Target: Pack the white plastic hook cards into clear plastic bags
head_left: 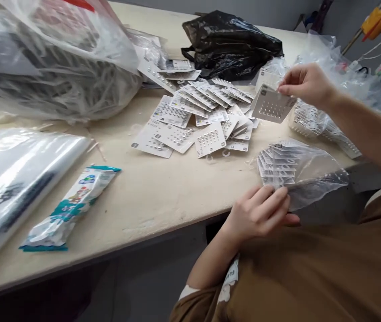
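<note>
My right hand (307, 82) is raised over the table and pinches the top edge of a grey card with rows of small shiny studs, an earring card (274, 107) by its look. At the table's front edge my left hand (257, 212) is closed on the near side of a clear plastic bag (320, 176). Inside the bag, several similar cards (275, 165) stand stacked. To the left of the raised card spreads a loose pile of stud cards (175, 134), some overlapping, some face up.
A large filled translucent bag (59, 76) takes up the back left. Behind the pile lies a black plastic bag (233, 42). Flat clear bags (19, 188) and a blue-and-white wrapped packet (73, 205) lie front left. More bagged cards (307, 118) sit by my right forearm.
</note>
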A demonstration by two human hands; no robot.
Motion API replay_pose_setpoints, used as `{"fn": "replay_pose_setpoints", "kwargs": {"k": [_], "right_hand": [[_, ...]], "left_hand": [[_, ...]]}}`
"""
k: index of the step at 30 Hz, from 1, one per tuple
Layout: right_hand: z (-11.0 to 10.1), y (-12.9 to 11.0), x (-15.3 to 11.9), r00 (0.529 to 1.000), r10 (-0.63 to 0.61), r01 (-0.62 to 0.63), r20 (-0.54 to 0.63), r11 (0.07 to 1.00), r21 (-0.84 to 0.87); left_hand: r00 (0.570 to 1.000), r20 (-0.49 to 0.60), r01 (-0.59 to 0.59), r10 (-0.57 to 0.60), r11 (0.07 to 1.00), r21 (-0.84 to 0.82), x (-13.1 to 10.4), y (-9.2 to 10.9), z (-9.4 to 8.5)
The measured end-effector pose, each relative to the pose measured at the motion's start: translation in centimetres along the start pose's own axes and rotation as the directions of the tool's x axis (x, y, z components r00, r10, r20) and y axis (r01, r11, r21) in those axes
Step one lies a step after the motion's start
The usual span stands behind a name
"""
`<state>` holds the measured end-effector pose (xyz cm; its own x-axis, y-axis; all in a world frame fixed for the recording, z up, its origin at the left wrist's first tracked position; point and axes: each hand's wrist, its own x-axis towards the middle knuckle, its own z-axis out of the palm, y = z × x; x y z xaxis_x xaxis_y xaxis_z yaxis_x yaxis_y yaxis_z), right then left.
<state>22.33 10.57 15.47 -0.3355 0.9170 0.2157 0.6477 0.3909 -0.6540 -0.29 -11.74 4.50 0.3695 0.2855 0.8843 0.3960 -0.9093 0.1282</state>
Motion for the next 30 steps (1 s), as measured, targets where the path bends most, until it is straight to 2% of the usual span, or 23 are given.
{"fn": "replay_pose_setpoints", "kwargs": {"k": [2, 5, 8, 11, 14, 17, 19, 20, 21, 22, 23, 24, 25, 26, 28, 29, 30], "right_hand": [[0.7, 1.9, -2.3, 0.991, 0.129, -0.13, -0.029, 0.992, -0.011], [2.1, 3.8, -4.4, 0.987, 0.162, -0.156, 0.022, 0.972, -0.176], [3.1, 4.3, -5.3, 0.985, 0.148, -0.11, 0.091, 0.938, -0.329], [3.9, 3.9, -5.5, 0.986, 0.122, -0.064, 0.11, 0.902, -0.427], [4.3, 3.5, -5.4, 0.985, 0.135, -0.069, 0.108, 0.879, -0.471], [3.0, 3.3, -5.3, 0.986, 0.141, -0.098, 0.084, 0.916, -0.388], [0.8, 2.8, -6.0, 0.996, 0.089, -0.09, -0.015, 0.97, -0.227], [-0.6, 2.4, -6.7, 0.993, 0.051, -0.064, -0.109, 0.99, -0.126], [-2.0, 1.8, -7.8, 0.971, 0.014, -0.021, -0.239, 0.999, -0.027], [-3.3, 1.1, -9.3, 0.93, -0.033, 0.062, -0.366, 0.996, 0.069], [-4.1, 0.3, -11.1, 0.855, -0.102, 0.196, -0.508, 0.971, 0.136], [-4.6, -0.5, -13.2, 0.736, -0.179, 0.335, -0.653, 0.935, 0.12], [-4.4, -1.3, -15.5, 0.59, -0.203, 0.41, -0.781, 0.909, 0.073], [-3.8, -1.9, -17.8, 0.52, -0.198, 0.423, -0.831, 0.905, 0.049], [-1.3, -2.7, -22.2, 0.495, -0.197, 0.347, -0.846, 0.938, -0.016], [0.3, -2.8, -24.1, 0.508, -0.203, 0.323, -0.837, 0.946, -0.033], [1.9, -2.8, -25.7, 0.548, -0.209, 0.297, -0.81, 0.954, -0.045]], "left_hand": [[0.996, -0.075, 0.038, -0.037, 0.999, 0.006, 0.4, 0.3, 0.0], [0.973, -0.152, 0.186, -0.174, 0.98, 0.064, 1.8, 1.1, 0.3], [0.944, -0.054, 0.33, -0.325, 0.936, 0.126, 3.7, 1.4, 0.7], [0.911, 0.117, 0.372, -0.395, 0.911, 0.178, 5.5, 1.1, 1.0], [0.88, 0.163, 0.414, -0.447, 0.888, 0.2, 6.9, 0.4, 1.2], [0.843, 0.165, 0.481, -0.511, 0.855, 0.193, 7.9, -0.3, 1.7], [0.82, 0.201, 0.511, -0.535, 0.844, 0.164, 8.5, -0.9, 2.2], [0.812, 0.231, 0.517, -0.537, 0.844, 0.143, 8.8, -1.2, 2.5], [0.804, 0.262, 0.522, -0.534, 0.845, 0.117, 9.0, -1.6, 2.8], [0.798, 0.289, 0.529, -0.529, 0.844, 0.086, 9.2, -2.0, 3.2], [0.793, 0.304, 0.541, -0.528, 0.84, 0.048, 9.4, -2.5, 3.5], [0.791, 0.303, 0.556, -0.531, 0.831, 0.006, 9.6, -3.0, 3.7], [0.793, 0.288, 0.571, -0.537, 0.82, -0.042, 9.8, -3.6, 4.0], [0.795, 0.27, 0.584, -0.544, 0.806, -0.094, 9.9, -4.0, 4.2], [0.795, 0.256, 0.6, -0.55, 0.774, -0.201, 10.1, -4.8, 4.6], [0.793, 0.27, 0.605, -0.546, 0.757, -0.245, 10.1, -5.0, 4.6], [0.788, 0.298, 0.611, -0.538, 0.743, -0.274, 10.1, -5.0, 4.6]]}}
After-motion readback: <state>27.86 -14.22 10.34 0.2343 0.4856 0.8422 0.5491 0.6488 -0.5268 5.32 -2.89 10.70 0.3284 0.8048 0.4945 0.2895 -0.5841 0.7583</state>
